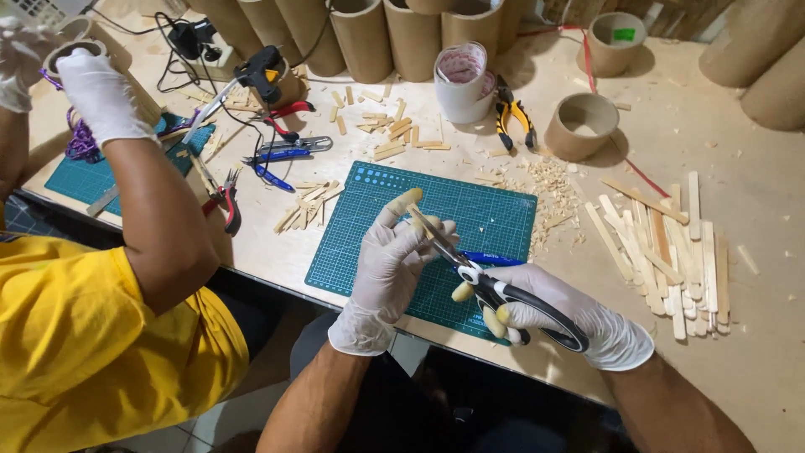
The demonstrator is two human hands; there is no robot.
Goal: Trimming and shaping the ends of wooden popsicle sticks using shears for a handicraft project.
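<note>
Head | left hand (387, 267) pinches wooden stick (423, 222), mostly hidden | right hand (579, 323) grips scissors (495, 289)

Your view is bright and evenly lit from above; soft shadows sit under the short cardboard tube ring (581, 126). Edges bend slightly, focus stays sharp.

Wooden table (755, 168) under cutting mat (486, 210)
</note>
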